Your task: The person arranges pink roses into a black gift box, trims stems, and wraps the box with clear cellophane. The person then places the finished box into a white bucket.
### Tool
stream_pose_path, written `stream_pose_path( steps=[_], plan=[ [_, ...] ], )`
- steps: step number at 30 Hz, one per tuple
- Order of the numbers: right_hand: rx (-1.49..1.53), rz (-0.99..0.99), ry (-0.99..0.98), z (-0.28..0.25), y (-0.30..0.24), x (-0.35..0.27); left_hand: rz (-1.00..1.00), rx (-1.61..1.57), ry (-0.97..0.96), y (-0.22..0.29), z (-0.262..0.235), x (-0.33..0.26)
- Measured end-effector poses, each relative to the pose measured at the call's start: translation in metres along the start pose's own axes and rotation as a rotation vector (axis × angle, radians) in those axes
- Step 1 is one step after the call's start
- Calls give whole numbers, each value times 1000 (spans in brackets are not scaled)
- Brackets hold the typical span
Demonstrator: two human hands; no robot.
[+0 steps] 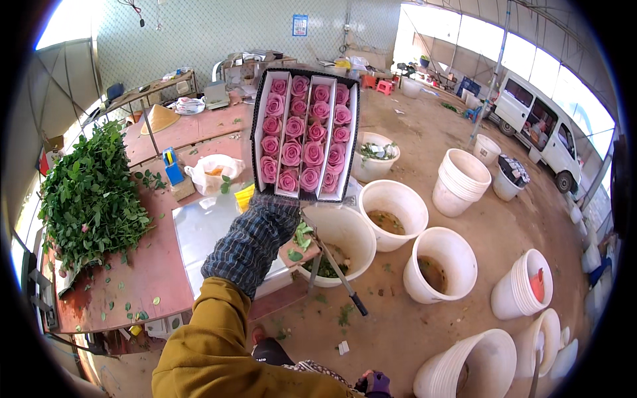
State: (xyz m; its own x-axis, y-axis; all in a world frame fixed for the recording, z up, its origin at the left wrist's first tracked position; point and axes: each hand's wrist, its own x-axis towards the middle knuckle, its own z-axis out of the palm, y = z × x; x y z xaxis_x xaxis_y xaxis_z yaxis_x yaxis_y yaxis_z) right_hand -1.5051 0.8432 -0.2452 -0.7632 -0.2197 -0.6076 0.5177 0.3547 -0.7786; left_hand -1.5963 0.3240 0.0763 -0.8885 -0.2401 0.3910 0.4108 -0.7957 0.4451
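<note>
A bunch of pink roses [302, 136] is held up in front of me. The blooms stand in several rows, parted by white card strips inside a dark-edged wrapper. My left arm, in a mustard sleeve with a blue plaid sleeve cover [249, 245], reaches up to its lower end. The roses and cuff hide my left hand itself, closed on the bunch. Low at the bottom edge, my right hand [375, 383] shows only in part, in a purple and dark glove near my body. Its fingers cannot be made out.
Leafy cut stems [96, 192] are heaped on the reddish table [159, 285] at left, beside a clear sheet [199, 232]. White buckets [439, 265] stand across the floor at right. A long-handled tool [342, 282] juts past the table edge. A van [541, 123] is parked far right.
</note>
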Motion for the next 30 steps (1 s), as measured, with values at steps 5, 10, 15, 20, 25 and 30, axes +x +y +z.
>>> stream_pose_path(
  steps=[5, 10, 15, 20, 25, 30],
  plan=[
    [414, 18, 72, -59, -13, -33, -119, -66, 13, -107, 6, 6],
    [536, -20, 1, -75, -24, -37, -210, -81, 24, -179, 7, 11],
    [477, -21, 45, -103, -20, -27, -308, -151, 72, -255, -29, 14],
    [528, 12, 125, -140, -36, -6, -426, -203, 105, -323, -75, 33],
    [471, 73, 238, -162, -87, 32, -602, -245, 109, -394, -119, 82],
    [350, -67, 366, -163, -114, 81, -776, -272, 120, -453, -170, 136]
  ],
)
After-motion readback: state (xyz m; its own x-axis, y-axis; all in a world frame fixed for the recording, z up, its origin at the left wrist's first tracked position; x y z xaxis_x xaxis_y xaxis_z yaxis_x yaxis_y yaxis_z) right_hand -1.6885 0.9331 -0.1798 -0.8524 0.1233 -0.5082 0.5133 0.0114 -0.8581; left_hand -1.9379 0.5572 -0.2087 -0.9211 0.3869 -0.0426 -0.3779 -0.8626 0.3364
